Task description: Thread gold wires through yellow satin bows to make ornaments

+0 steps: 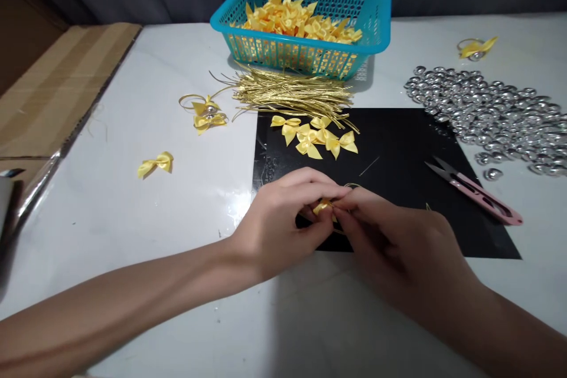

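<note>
Between the fingertips of my left hand [290, 212] is a yellow ribbon bow [322, 207], partly hidden by the fingers. My right hand [398, 233] meets it there, thumb and forefinger pinched on a thin gold cord [352, 185] that loops out above and below the fingers. Both hands are over the near part of a black mat [390, 147]. Several loose yellow bows [310, 139] lie on the mat's far left part, just beyond my hands. A pink-handled thread snipper [476, 192] rests at the mat's right edge.
A teal basket [381, 18] of yellow bows stands at the back, with a bundle of gold cords [292, 93] before it. Silver heart-shaped beads [496, 112] are spread at right. Bows with cord loops and beads [208, 113] lie left; another beaded bow [477, 48] lies far right.
</note>
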Demonstrator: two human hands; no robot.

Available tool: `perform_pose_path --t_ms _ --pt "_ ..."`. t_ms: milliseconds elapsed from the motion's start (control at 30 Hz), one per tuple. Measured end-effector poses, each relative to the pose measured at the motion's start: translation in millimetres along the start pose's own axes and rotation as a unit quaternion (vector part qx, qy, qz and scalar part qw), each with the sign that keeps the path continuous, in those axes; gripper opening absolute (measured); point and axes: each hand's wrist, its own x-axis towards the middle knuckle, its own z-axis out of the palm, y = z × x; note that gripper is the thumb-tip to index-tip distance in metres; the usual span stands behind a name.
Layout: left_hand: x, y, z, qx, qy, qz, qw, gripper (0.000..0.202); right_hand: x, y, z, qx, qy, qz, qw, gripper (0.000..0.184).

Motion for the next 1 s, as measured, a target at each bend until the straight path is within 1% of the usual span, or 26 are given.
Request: perform_pose_path --t_ms 167,333,467,600,733,833,933,1000 --pt "-0.4 1.2 -1.2 0.007 0.012 0.032 0.999 0.027 0.5 -0.4 3.1 0.057 0.032 0.012 0.998 0.015" --pt "-1.4 2.3 -0.2 -0.017 0.026 0.029 0.999 0.024 -1.1 -2.9 3.9 0.095 0.040 0.039 0.994 0.016" --pt "-1.2 3.5 0.2 -0.023 0.039 0.019 0.999 0.024 -2.4 -3.3 4.5 0.096 0.033 0.060 0.993 0.014" --pt "-0.8 3.7 0.7 -0.033 0.040 0.006 0.999 0.024 -1.9 -2.8 3.6 0.108 0.026 0.077 0.991 0.015" --pt "-0.5 2.7 1.8 -0.034 0.034 -0.017 0.999 0.025 1.2 -2.2 2.6 0.141 0.010 0.130 0.981 0.016" --pt "0.1 2.6 2.3 -0.027 0.037 -0.022 0.999 0.025 3.4 -1.9 1.1 0.170 -0.002 0.159 0.973 0.019" --pt "0.6 2.7 2.1 -0.019 0.041 -0.029 0.999 0.028 3.5 -1.6 -1.5 0.188 -0.017 0.167 0.968 0.020" --pt "0.7 2.7 1.7 -0.016 0.042 -0.036 0.998 0.028 2.9 -1.3 -3.2 0.179 -0.017 0.163 0.970 0.022"
